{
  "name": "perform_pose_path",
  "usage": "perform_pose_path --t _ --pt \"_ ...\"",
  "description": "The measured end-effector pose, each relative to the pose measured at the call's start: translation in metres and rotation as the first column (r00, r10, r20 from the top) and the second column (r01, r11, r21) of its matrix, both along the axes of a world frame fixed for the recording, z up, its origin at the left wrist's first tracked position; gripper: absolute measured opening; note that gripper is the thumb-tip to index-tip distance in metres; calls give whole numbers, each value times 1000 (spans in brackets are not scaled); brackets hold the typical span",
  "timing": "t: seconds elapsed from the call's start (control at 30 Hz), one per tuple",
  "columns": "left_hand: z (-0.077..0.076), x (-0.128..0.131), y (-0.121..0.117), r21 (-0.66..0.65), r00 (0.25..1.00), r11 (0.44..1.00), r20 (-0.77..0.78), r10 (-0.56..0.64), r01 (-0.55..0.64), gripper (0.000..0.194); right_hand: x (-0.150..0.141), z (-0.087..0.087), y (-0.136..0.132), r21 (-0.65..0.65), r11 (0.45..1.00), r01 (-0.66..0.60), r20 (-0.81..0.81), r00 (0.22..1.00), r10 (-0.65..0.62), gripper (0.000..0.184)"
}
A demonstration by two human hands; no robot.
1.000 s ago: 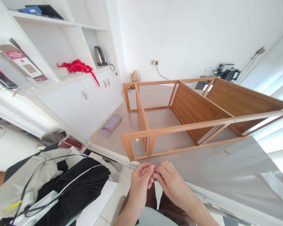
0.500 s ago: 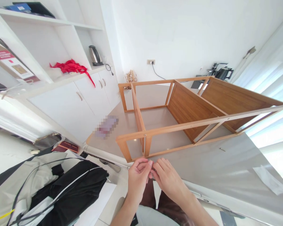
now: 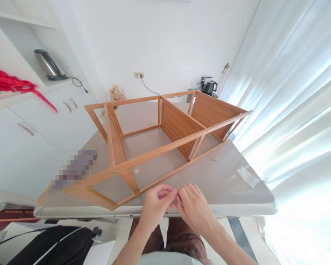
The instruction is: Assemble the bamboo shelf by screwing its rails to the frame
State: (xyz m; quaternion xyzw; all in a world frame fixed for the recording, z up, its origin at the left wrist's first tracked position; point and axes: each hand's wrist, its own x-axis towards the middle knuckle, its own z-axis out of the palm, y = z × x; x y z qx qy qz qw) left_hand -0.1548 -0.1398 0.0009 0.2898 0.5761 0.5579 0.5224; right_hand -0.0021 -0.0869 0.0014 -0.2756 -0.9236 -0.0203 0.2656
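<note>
My left hand (image 3: 157, 206) and my right hand (image 3: 194, 208) meet in front of me at the table's near edge. Both are closed in a pinch, fingertips together, on something too small to make out. Just beyond them a wooden shelf frame (image 3: 160, 148) lies on its side on the grey table (image 3: 228, 187). Its crossbars and wooden panels (image 3: 179, 127) are joined to long rails. A small screw-like piece (image 3: 214, 160) lies on the table right of the frame, apart from my hands.
A clear plastic bag (image 3: 247, 176) lies on the table's right side. A blurred-out item (image 3: 75, 169) sits at the left. Behind stand a black kettle (image 3: 210, 87) and dried stalks (image 3: 116, 94). White cabinets (image 3: 38, 129) line the left, curtains (image 3: 292, 92) the right. Black cloth (image 3: 52, 244) lies low left.
My view has turned to the right, so the frame and cabinets sit further left. My hands stay pinched together in front of me, with the fingertips a little closer.
</note>
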Motion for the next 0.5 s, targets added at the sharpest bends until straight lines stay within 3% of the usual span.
perform_pose_path --t 0.1,0.2,0.23,0.3,0.4,0.5 --pt "8 8 20 71 989 987 -47 -143 146 41 16 1 15 -29 999 35 -33 999 -36 26" --pt "12 19 45 170 959 950 -153 -237 261 40 36 2 39 -176 981 76 -137 985 -101 24" --pt "11 24 55 218 957 946 -220 -191 239 41 44 3 52 -256 961 103 -191 969 -155 25" --pt "6 32 78 342 924 932 -382 20 121 48 65 8 86 -457 872 177 -319 883 -346 26" --pt "-5 40 115 448 785 894 -563 258 28 56 104 19 156 -506 811 293 -413 744 -526 25" --pt "-13 43 148 466 730 884 -610 307 19 53 137 27 232 -553 763 333 -516 582 -628 34"
